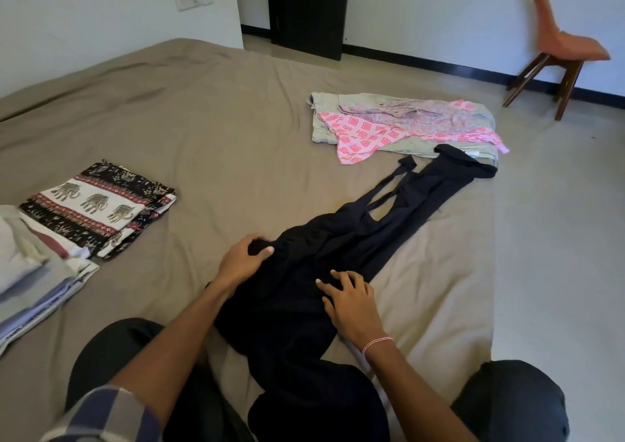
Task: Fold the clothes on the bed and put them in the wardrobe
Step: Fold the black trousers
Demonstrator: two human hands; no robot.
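Observation:
A long black garment [382,218] with straps lies stretched diagonally across the brown bed [220,130], from my lap toward the far right corner. My left hand [241,259] grips a bunched fold at its left edge. My right hand [350,301] presses on the cloth with spread fingers, a red thread band at the wrist. Near the bed's far right edge, an unfolded heap holds a pink patterned garment [365,134] and a pale floral one [406,110] over a grey-green piece [323,103].
Folded clothes sit at the left: an elephant-print piece [98,205] and a stack of pale items [30,272]. An orange chair [558,46] stands on the tiled floor at the right wall. A dark door [307,8] is beyond the bed.

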